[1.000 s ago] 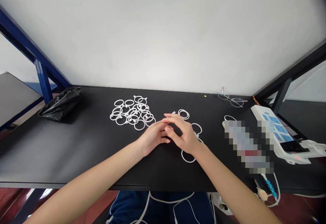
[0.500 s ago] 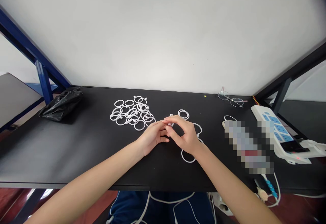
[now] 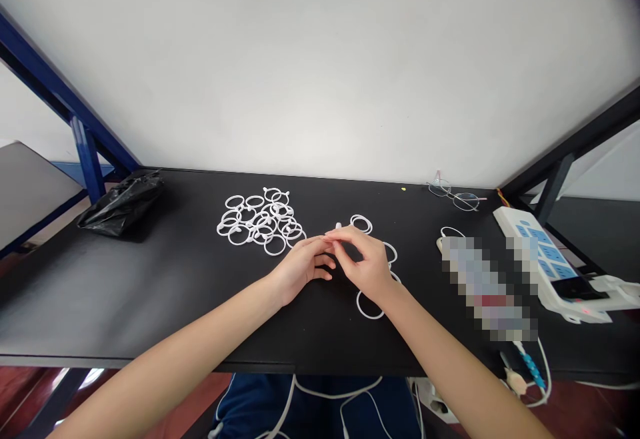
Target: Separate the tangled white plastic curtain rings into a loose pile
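White ring [image 3: 339, 227] betw. left hand [image 3: 300, 267], right hand [image 3: 369, 264]; ring pile [image 3: 260, 220] near.

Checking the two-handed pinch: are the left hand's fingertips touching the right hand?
Touching. Head view: left hand fingertips press against right hand fingers, no black table showing between.

White rings [image 3: 259, 220] on a black table [image 3: 150, 292]; blue frame [image 3: 85, 159].

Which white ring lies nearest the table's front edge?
The big ring at the right wrist, partly hidden under the right hand. The pile of rings and the other loose ones lie farther back.
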The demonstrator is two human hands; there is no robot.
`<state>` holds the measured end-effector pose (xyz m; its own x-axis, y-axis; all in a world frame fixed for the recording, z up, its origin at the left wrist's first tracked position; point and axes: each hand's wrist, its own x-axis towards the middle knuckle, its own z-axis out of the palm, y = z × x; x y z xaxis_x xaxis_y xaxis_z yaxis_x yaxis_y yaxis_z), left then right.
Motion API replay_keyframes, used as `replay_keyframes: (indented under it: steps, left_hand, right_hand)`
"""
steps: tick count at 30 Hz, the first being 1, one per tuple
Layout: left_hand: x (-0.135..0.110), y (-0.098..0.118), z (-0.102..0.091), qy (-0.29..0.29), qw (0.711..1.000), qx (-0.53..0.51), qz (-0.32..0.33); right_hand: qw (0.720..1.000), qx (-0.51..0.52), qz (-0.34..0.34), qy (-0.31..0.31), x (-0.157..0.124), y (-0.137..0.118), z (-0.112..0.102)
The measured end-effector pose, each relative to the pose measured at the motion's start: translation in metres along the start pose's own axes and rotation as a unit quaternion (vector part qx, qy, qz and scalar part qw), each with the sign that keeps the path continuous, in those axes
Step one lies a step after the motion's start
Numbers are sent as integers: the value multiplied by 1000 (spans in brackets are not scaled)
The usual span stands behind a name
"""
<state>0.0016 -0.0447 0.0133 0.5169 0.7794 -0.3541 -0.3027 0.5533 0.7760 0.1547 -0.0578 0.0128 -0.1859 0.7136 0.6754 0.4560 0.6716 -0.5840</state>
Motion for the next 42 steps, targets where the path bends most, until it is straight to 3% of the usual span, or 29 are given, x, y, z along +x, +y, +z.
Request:
replay_keyframes:
  steps: [11,20,28,42]
  left_hand:
    - [-3,0,2,-6,998,53,23]
    - [-3,2,1,33,998,40,43]
    - [-3,1,1,33,997,34,62]
    - [-3,2,1,20,999,18,42]
  right_hand:
    - [1000,-13,-1,4,1,-2,0]
    - [998,-39,-22,33,4,3,1]
    - [997,-40,0,58,1,0,1]
    - [997,-26,44,59,0,0,1]
